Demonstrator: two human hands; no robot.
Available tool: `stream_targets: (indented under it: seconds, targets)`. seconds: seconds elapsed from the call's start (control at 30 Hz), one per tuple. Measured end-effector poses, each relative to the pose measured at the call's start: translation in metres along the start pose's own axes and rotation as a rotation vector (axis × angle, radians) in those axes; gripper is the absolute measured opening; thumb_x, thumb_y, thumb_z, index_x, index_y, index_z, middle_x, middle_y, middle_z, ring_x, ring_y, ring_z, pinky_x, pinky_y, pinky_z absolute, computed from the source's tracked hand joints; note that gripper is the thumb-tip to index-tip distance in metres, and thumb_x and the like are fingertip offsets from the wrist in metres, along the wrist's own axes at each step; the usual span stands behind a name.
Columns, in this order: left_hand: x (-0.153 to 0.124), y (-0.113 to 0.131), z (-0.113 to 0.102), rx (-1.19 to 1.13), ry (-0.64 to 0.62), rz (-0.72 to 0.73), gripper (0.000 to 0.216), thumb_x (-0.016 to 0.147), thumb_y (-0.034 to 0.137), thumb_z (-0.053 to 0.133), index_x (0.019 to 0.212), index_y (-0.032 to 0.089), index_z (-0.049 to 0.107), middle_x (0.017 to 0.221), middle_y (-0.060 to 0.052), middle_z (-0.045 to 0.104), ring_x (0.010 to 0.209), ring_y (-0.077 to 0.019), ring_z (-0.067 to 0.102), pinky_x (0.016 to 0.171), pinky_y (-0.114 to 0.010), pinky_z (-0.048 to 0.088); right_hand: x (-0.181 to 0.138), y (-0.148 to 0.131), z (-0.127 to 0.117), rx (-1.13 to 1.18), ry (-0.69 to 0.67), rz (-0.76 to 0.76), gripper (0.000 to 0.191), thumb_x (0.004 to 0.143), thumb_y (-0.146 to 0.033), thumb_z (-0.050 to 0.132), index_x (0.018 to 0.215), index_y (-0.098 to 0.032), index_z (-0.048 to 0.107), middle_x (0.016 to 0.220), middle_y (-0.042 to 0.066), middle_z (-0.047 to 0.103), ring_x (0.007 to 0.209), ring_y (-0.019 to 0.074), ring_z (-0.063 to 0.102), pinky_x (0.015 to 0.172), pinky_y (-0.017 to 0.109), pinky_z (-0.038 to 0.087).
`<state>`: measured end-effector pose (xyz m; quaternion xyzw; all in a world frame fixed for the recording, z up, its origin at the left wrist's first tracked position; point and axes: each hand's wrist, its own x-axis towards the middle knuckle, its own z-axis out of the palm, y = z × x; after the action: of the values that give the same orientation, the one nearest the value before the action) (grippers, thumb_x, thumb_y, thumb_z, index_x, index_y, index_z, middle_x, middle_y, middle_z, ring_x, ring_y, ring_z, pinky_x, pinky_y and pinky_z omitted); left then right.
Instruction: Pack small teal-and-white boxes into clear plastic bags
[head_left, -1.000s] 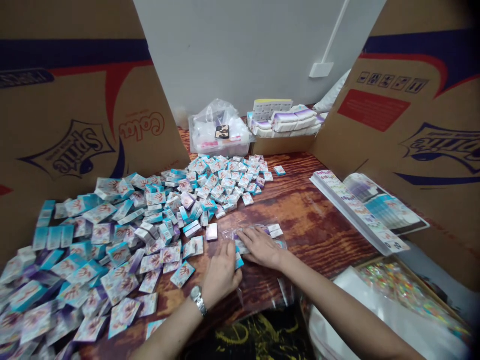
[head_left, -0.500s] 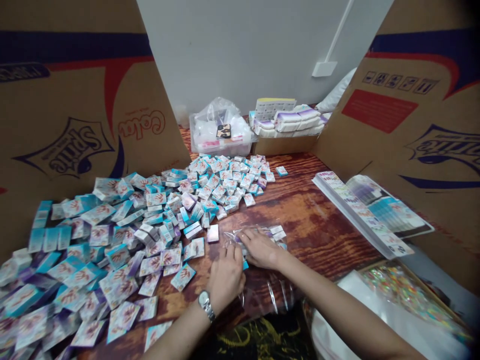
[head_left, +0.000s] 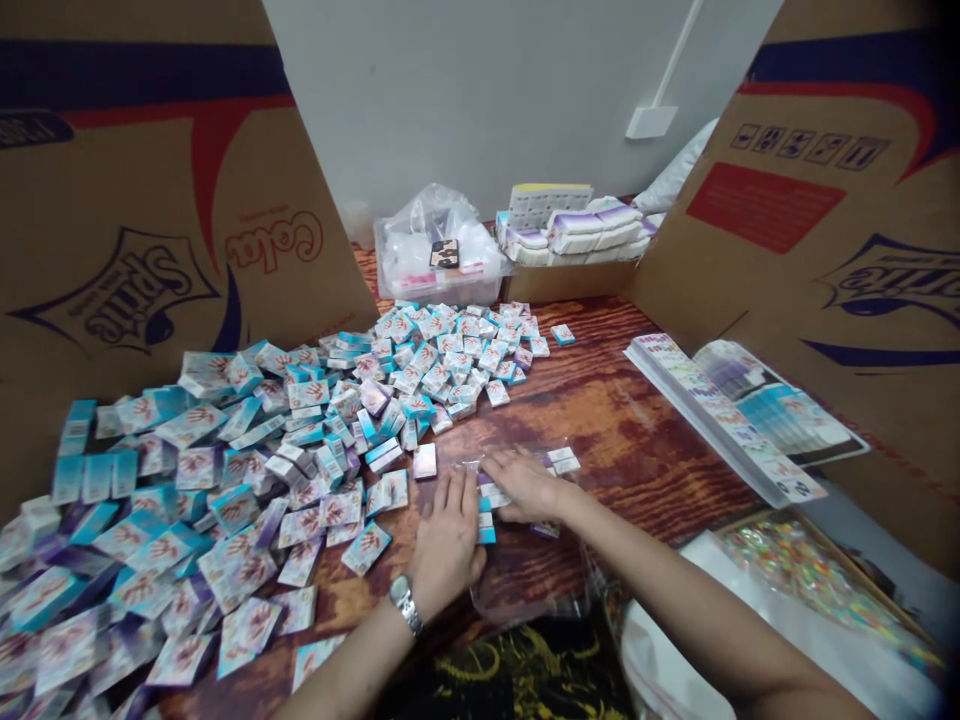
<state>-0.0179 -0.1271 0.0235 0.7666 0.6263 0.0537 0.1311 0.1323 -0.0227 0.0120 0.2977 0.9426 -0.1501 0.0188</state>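
Observation:
My left hand (head_left: 448,540), with a silver watch (head_left: 403,600) at the wrist, lies on the table with its fingers stretched out. Beside its fingertips are small white-and-blue boxes (head_left: 486,528). My right hand (head_left: 525,484) rests flat with fingers extended over more of these boxes, partly hiding them. A clear plastic bag (head_left: 529,590) spreads around and below the boxes; I cannot tell how many are inside it. White box ends (head_left: 562,460) show beyond my right hand. A single white box (head_left: 424,461) stands just past my left fingertips.
A large heap of small printed boxes (head_left: 300,440) covers the left. Tall cardboard panels (head_left: 135,200) flank both sides. At the back are a plastic tub (head_left: 439,285) and a carton (head_left: 570,285). Printed sheets (head_left: 720,420) and a box of colourful small packets (head_left: 810,570) lie right.
My left hand has flattened, its bent fingers now straight. My right hand has moved slightly right, and more of the small boxes show between the hands. The view has shifted a little.

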Motion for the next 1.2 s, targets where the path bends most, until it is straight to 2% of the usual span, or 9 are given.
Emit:
stream_targets:
  seconds: [0.1,0.2,0.27,0.5,0.63,0.77,0.93,1.07,1.2]
  targets:
    - [-0.002,0.001,0.003,-0.021,0.118,0.08,0.076,0.073,0.015,0.05,0.142,0.016,0.016,0.146,-0.017,0.022,0.136,-0.0323,0.015,0.104,-0.05,0.031,-0.001,0.0,0.003,-0.006,0.009,-0.011,0.057,0.067,-0.028,0.066,0.119,-0.013,0.048,0.106,0.014,0.058,0.099,0.0283,0.054,0.089,0.047,0.038]
    - [-0.003,0.0,0.007,-0.012,0.176,0.167,0.053,0.078,0.015,0.049,0.13,0.024,0.039,0.145,-0.013,0.022,0.136,-0.0328,0.016,0.104,-0.052,0.031,-0.003,0.0,0.005,-0.01,0.04,-0.019,0.06,0.07,-0.028,0.065,0.125,-0.015,0.045,0.111,0.014,0.057,0.103,0.0287,0.052,0.09,0.046,0.036]
    - [-0.004,-0.002,0.01,0.01,0.197,0.174,0.044,0.079,0.016,0.05,0.122,0.024,0.046,0.145,-0.013,0.024,0.135,-0.0336,0.018,0.102,-0.052,0.034,-0.005,-0.002,0.004,-0.022,0.046,-0.012,0.06,0.071,-0.027,0.064,0.126,-0.015,0.045,0.115,0.015,0.056,0.105,0.0293,0.051,0.091,0.047,0.035]
    - [-0.008,-0.006,0.015,0.142,0.261,0.128,0.046,0.08,0.022,0.055,0.124,0.013,0.044,0.139,-0.021,0.034,0.131,-0.0373,0.027,0.098,-0.054,0.036,-0.006,-0.003,-0.001,-0.028,-0.008,-0.008,0.061,0.072,-0.029,0.065,0.127,-0.012,0.044,0.12,0.017,0.054,0.111,0.031,0.048,0.093,0.047,0.035]
    - [-0.01,-0.007,0.016,0.158,0.332,0.334,0.042,0.083,0.014,0.052,0.123,0.025,0.046,0.148,-0.017,0.019,0.135,-0.0379,0.017,0.101,-0.061,0.027,-0.005,0.0,0.002,0.007,-0.017,0.008,0.064,0.072,-0.029,0.066,0.128,-0.012,0.043,0.121,0.018,0.054,0.114,0.0309,0.047,0.096,0.048,0.032]
    - [-0.009,-0.009,0.017,0.146,0.285,0.438,0.041,0.081,0.015,0.056,0.12,0.026,0.048,0.151,-0.015,0.007,0.136,-0.0398,0.009,0.101,-0.063,0.024,-0.004,0.002,0.004,0.018,-0.01,0.021,0.071,0.07,-0.03,0.068,0.132,-0.013,0.04,0.124,0.018,0.052,0.117,0.0316,0.045,0.098,0.047,0.03]
    - [-0.009,-0.011,0.017,0.202,0.25,0.353,0.051,0.083,0.018,0.055,0.131,0.029,0.04,0.151,-0.016,0.011,0.137,-0.0396,0.008,0.102,-0.063,0.021,-0.004,0.003,0.004,0.028,-0.006,-0.001,0.068,0.07,-0.026,0.064,0.132,-0.011,0.04,0.124,0.017,0.053,0.114,0.0311,0.047,0.095,0.045,0.033]
    - [-0.007,-0.008,0.014,0.258,0.256,0.214,0.051,0.086,0.03,0.051,0.135,0.021,0.037,0.148,-0.018,0.022,0.137,-0.0377,0.007,0.104,-0.061,0.02,-0.004,0.004,0.01,0.04,0.005,0.005,0.07,0.071,-0.029,0.061,0.134,-0.011,0.037,0.125,0.017,0.051,0.112,0.0299,0.048,0.095,0.045,0.033]
    - [-0.003,-0.003,0.008,0.27,0.213,0.12,0.054,0.085,0.042,0.049,0.13,0.012,0.044,0.148,-0.018,0.021,0.138,-0.037,0.007,0.106,-0.06,0.019,-0.003,0.004,0.013,0.039,-0.002,0.022,0.069,0.071,-0.028,0.061,0.133,-0.01,0.038,0.122,0.017,0.052,0.112,0.0286,0.047,0.097,0.044,0.031]
